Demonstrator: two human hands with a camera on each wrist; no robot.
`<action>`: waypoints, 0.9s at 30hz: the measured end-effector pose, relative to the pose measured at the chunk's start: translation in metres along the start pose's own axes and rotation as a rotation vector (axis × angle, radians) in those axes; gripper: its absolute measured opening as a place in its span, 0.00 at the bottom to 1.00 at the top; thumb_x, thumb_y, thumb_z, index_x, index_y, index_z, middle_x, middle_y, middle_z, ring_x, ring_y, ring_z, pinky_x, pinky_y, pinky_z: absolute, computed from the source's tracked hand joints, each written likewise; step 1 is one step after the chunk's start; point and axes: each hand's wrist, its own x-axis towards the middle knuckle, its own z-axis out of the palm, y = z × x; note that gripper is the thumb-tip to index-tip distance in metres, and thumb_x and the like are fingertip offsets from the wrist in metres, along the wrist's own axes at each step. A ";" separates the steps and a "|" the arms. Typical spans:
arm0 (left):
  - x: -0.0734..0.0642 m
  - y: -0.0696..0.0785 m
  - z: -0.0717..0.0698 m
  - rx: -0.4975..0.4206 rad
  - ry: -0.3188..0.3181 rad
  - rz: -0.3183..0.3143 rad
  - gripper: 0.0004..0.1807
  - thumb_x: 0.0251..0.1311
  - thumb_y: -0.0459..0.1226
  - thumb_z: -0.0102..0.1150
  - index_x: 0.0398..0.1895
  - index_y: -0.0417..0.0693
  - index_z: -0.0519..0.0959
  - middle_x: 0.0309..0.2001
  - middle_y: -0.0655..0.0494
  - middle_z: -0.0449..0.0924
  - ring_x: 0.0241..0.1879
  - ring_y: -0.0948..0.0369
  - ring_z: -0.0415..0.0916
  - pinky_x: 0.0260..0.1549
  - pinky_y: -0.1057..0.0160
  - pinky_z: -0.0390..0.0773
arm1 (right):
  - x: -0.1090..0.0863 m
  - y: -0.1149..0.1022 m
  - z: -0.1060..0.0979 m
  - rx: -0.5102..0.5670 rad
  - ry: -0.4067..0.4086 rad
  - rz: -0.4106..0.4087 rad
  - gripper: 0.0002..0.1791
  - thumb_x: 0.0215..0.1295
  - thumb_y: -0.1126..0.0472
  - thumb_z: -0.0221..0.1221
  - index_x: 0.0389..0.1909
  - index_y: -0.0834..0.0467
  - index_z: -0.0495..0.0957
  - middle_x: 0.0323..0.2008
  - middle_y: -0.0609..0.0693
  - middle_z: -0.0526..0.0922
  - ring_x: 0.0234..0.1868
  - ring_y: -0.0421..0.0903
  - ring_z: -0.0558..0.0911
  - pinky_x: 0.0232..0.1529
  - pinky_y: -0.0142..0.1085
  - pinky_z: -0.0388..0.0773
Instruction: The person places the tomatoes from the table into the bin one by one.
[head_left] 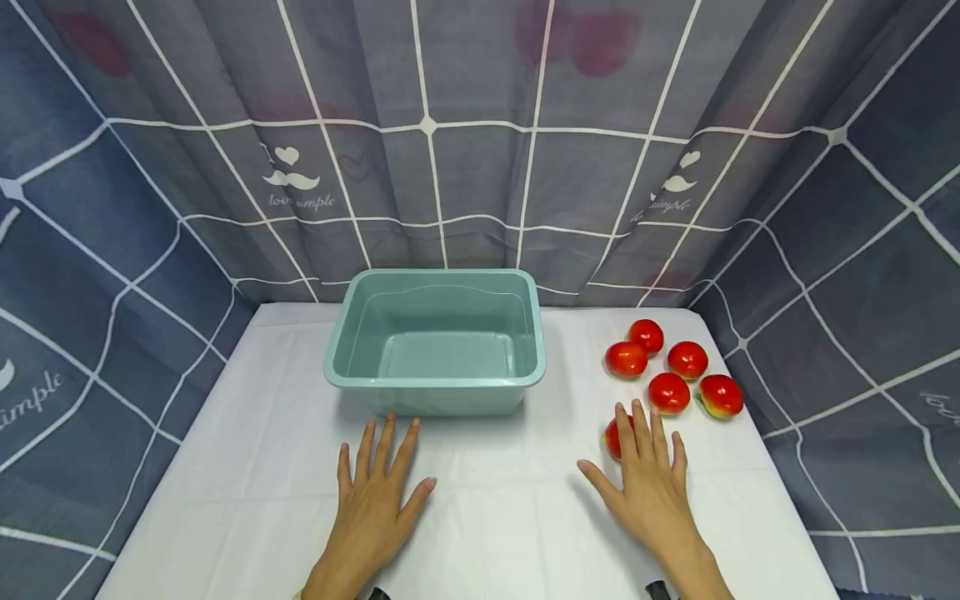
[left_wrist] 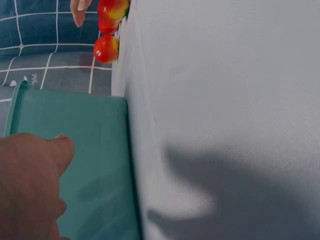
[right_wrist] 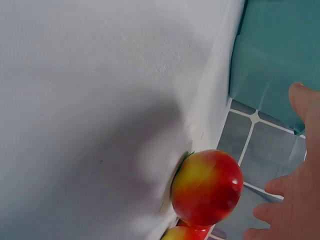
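Observation:
My left hand (head_left: 375,508) hovers, fingers spread, over the white cloth just in front of a pale green plastic basin (head_left: 435,400). Nothing is in its grasp. On the right, my right hand (head_left: 648,492) is held out with straight fingers above a red tomato (head_left: 611,439), which its fingers partly hide in the head view. In the right wrist view that tomato (right_wrist: 207,187) shows a yellow-green patch at its stem end, apart from the fingers. Several more red tomatoes (head_left: 669,392) lie grouped beyond the fingertips. The basin's inside shows only its bare floor.
The white-covered table (head_left: 495,533) is enclosed at the back and sides by a grey-blue checked curtain (head_left: 480,175). The basin stands near the back edge, left of the tomatoes. One tomato (head_left: 721,396) sits close to the table's right edge.

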 end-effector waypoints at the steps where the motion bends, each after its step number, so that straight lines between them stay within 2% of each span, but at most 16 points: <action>1: 0.000 0.000 0.000 -0.001 0.001 0.001 0.46 0.75 0.63 0.56 0.89 0.67 0.49 0.90 0.46 0.43 0.88 0.39 0.35 0.79 0.23 0.35 | 0.000 0.000 0.000 0.002 -0.002 0.001 0.61 0.67 0.25 0.62 0.89 0.51 0.46 0.87 0.64 0.50 0.86 0.71 0.46 0.80 0.75 0.37; 4: 0.000 0.000 0.000 0.002 0.006 0.006 0.46 0.75 0.63 0.57 0.89 0.67 0.50 0.90 0.46 0.43 0.88 0.38 0.36 0.79 0.23 0.36 | 0.001 0.000 0.000 0.010 -0.006 0.003 0.61 0.68 0.25 0.61 0.89 0.51 0.45 0.87 0.63 0.48 0.86 0.71 0.46 0.81 0.74 0.36; 7: 0.000 0.000 -0.002 -0.003 0.019 0.011 0.46 0.75 0.62 0.58 0.89 0.67 0.50 0.89 0.45 0.45 0.88 0.38 0.37 0.78 0.23 0.39 | 0.004 0.002 0.000 0.033 0.003 0.000 0.60 0.69 0.27 0.62 0.89 0.51 0.45 0.88 0.63 0.48 0.86 0.71 0.47 0.80 0.74 0.40; 11: 0.003 0.003 -0.010 -0.095 0.101 -0.011 0.43 0.74 0.57 0.63 0.87 0.63 0.58 0.85 0.46 0.58 0.86 0.39 0.48 0.77 0.26 0.48 | 0.007 0.007 0.002 0.121 0.080 -0.008 0.57 0.68 0.37 0.69 0.88 0.54 0.52 0.86 0.63 0.53 0.85 0.69 0.52 0.78 0.72 0.52; 13: 0.006 0.003 -0.017 -0.184 0.180 -0.043 0.36 0.74 0.52 0.66 0.82 0.60 0.68 0.80 0.48 0.69 0.82 0.42 0.57 0.75 0.30 0.55 | 0.010 0.010 0.003 0.189 0.132 -0.006 0.54 0.66 0.44 0.73 0.86 0.55 0.57 0.84 0.64 0.58 0.83 0.68 0.57 0.76 0.73 0.58; 16: 0.012 -0.003 -0.029 -0.349 0.363 -0.105 0.22 0.72 0.41 0.69 0.67 0.56 0.82 0.66 0.52 0.83 0.73 0.52 0.70 0.70 0.45 0.65 | 0.013 0.016 0.004 0.291 0.176 0.020 0.50 0.65 0.51 0.75 0.83 0.56 0.62 0.81 0.64 0.64 0.80 0.67 0.63 0.73 0.73 0.64; 18: 0.017 -0.010 -0.037 -0.465 0.503 -0.128 0.15 0.72 0.34 0.69 0.59 0.51 0.86 0.58 0.53 0.86 0.65 0.59 0.75 0.66 0.56 0.69 | 0.014 0.020 0.005 0.355 0.179 0.059 0.47 0.65 0.53 0.76 0.81 0.56 0.64 0.78 0.64 0.67 0.78 0.66 0.67 0.72 0.72 0.67; 20: 0.023 -0.020 -0.046 -0.577 0.629 -0.133 0.13 0.71 0.29 0.67 0.56 0.42 0.85 0.54 0.54 0.85 0.61 0.64 0.76 0.62 0.64 0.71 | 0.014 0.024 0.008 0.399 0.164 0.105 0.46 0.65 0.53 0.76 0.80 0.56 0.65 0.76 0.63 0.69 0.76 0.65 0.70 0.72 0.68 0.70; 22: 0.032 -0.028 -0.053 -0.683 0.702 -0.125 0.14 0.71 0.27 0.65 0.58 0.35 0.82 0.55 0.54 0.82 0.60 0.65 0.75 0.62 0.69 0.72 | 0.013 0.028 0.011 0.439 0.145 0.148 0.45 0.65 0.53 0.76 0.79 0.56 0.65 0.75 0.62 0.71 0.75 0.64 0.71 0.77 0.48 0.74; 23: 0.037 -0.031 -0.056 -0.736 0.719 -0.116 0.15 0.72 0.26 0.64 0.60 0.33 0.80 0.56 0.54 0.80 0.61 0.64 0.74 0.62 0.70 0.73 | 0.013 0.031 0.013 0.460 0.139 0.167 0.45 0.65 0.54 0.76 0.78 0.57 0.66 0.74 0.62 0.72 0.75 0.63 0.72 0.76 0.37 0.74; 25: 0.047 -0.037 -0.061 -0.834 0.718 -0.113 0.19 0.73 0.26 0.61 0.64 0.33 0.76 0.61 0.55 0.76 0.64 0.61 0.73 0.61 0.72 0.75 | 0.012 0.034 0.017 0.501 0.128 0.188 0.44 0.65 0.55 0.76 0.78 0.58 0.66 0.73 0.62 0.72 0.74 0.63 0.74 0.69 0.15 0.67; 27: 0.057 -0.040 -0.063 -0.913 0.685 -0.107 0.22 0.75 0.26 0.59 0.69 0.36 0.73 0.66 0.52 0.73 0.68 0.57 0.71 0.60 0.74 0.77 | 0.013 0.037 0.020 0.547 0.121 0.203 0.44 0.65 0.57 0.76 0.78 0.59 0.66 0.73 0.62 0.72 0.73 0.63 0.75 0.61 0.06 0.56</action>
